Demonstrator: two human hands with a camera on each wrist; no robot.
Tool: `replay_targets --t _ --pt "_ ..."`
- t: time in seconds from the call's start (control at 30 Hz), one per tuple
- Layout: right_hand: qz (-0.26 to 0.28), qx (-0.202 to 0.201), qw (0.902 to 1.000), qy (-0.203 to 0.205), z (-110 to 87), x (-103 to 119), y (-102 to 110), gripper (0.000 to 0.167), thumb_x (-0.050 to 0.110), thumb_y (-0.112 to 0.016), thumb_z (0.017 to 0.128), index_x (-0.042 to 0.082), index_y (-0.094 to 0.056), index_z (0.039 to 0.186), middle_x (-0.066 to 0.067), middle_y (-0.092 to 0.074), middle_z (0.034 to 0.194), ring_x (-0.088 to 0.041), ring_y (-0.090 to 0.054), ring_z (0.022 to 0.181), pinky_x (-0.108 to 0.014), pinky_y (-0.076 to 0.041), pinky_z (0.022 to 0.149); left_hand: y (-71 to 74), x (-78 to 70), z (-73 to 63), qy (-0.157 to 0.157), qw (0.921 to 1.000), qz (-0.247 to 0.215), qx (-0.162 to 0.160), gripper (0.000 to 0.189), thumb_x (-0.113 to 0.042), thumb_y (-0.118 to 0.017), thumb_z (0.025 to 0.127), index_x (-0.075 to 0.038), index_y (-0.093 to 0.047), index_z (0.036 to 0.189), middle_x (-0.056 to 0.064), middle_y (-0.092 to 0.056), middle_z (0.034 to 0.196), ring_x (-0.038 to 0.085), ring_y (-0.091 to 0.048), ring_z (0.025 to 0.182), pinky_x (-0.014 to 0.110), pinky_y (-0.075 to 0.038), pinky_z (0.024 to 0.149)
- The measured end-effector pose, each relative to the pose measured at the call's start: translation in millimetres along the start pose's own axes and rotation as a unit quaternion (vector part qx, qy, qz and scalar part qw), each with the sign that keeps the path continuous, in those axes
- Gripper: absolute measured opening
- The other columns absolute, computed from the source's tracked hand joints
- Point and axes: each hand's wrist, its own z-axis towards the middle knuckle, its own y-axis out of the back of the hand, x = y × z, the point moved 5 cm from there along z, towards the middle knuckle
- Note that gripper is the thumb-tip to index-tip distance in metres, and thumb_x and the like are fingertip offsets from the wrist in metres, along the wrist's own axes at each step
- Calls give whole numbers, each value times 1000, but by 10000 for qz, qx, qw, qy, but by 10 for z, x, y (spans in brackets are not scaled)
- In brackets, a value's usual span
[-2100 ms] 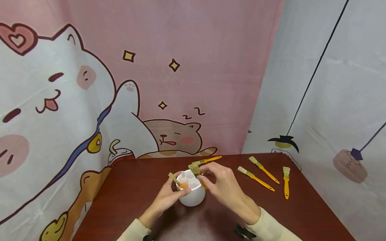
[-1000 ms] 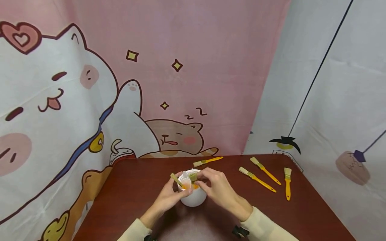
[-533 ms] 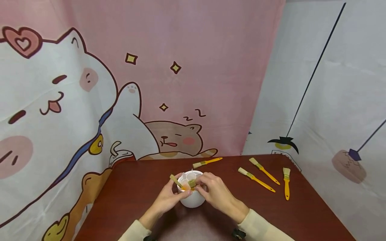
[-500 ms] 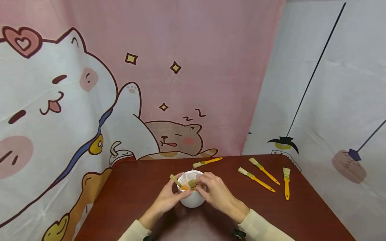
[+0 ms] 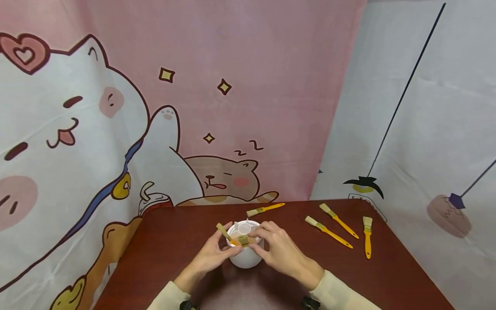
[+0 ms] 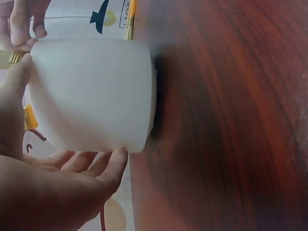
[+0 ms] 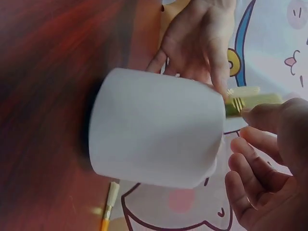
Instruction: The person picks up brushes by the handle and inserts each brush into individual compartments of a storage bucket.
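Observation:
A white rounded pot (image 5: 246,260) with an inner divider stands on the table in the head view. My left hand (image 5: 210,255) grips it from the left, thumb at the rim, fingers round the far side; the left wrist view shows them along the pot's wall (image 6: 96,96). Bristles up, one yellow-handled paintbrush (image 5: 223,231) leans out of the pot's left side. My right hand (image 5: 282,252) pinches a second paintbrush (image 5: 243,240) close to its metal band, at the near rim. In the right wrist view that brush's bristles (image 7: 264,99) point away from the pot, its handle hidden inside.
Several more yellow-handled paintbrushes lie on the dark red table (image 5: 174,241): one brush (image 5: 267,209) behind the pot, and others to the right, including a brush (image 5: 328,232) and a brush (image 5: 367,237). A cartoon-printed cloth (image 5: 271,107) hangs behind the table.
My right hand has lowered its paintbrush into the pot, and the bristle end has moved left and nearer along the rim. My left hand keeps its grip on the pot.

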Motion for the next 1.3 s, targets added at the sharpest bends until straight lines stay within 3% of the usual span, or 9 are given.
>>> replay_targets --t 0.13,0.27,0.33,0.47,0.63,0.77,0.87,1.0,1.3 --pt "70 -158 9998 -40 31 -84 89 27 17 -98 96 14 -87 121 2 -80 111 -13 -75 103 -33 -67 86 22 6 -1 105 9998 -7 -196 101 -25 -93 102 -4 -34 181 29 -54 175 45 -60 158 58 -57 125" --pt "25 -345 9993 -154 52 -236 184 24 15 -96 98 14 -86 120 2 -81 114 -16 -78 108 -38 -69 90 -65 -26 -67 229 9954 273 -888 109 -30 -100 93 -5 -37 179 30 -52 176 47 -61 157 63 -55 126" --pt "-27 -448 9987 -226 59 -330 227 22 15 -94 100 15 -86 120 2 -81 115 -17 -79 110 -39 -69 91 -162 -65 -120 298 9870 708 -1411 113 -37 -104 87 -3 -41 175 29 -54 172 46 -62 154 65 -54 125" --pt "-113 -657 9971 -380 82 -537 278 21 11 -92 101 15 -86 120 1 -82 117 -20 -79 112 -42 -68 91 -409 -145 -181 456 9597 1486 -2342 123 -52 -108 76 2 -45 166 26 -56 158 44 -62 147 64 -52 122" --pt "-120 -713 9954 -633 118 -760 271 17 12 -90 103 12 -86 119 -2 -81 113 -24 -79 106 -43 -68 87 -635 -176 -162 472 9385 1538 -3055 132 -56 -110 72 5 -42 166 24 -50 155 43 -57 145 64 -52 121" --pt "-150 -622 9942 -863 146 -903 226 15 15 -87 105 11 -87 119 -4 -81 113 -28 -79 104 -46 -68 89 -662 -196 -138 388 9295 1530 -3334 131 -56 -110 71 3 -44 167 22 -53 155 45 -59 145 66 -53 118" --pt "-216 -586 9932 -987 160 -1005 187 15 15 -87 105 10 -87 119 -5 -81 113 -28 -78 104 -48 -68 90 -628 -184 -124 368 9342 1379 -3270 127 -55 -109 72 1 -44 165 21 -55 155 45 -61 146 66 -52 121" --pt "-275 -558 9928 -1028 168 -1126 136 16 14 -88 104 9 -87 119 -7 -81 112 -28 -78 102 -49 -67 89 -547 -141 -134 370 9484 1113 -2946 117 -47 -108 77 -3 -43 162 21 -62 158 42 -65 147 64 -51 122" --pt "-272 -193 9908 -1313 178 -1381 -9 17 16 -86 106 8 -87 121 -8 -81 116 -31 -77 107 -52 -66 93 -282 -82 -62 477 9872 385 -1472 102 -26 -99 88 -4 -41 169 22 -64 164 39 -64 150 55 -50 124"
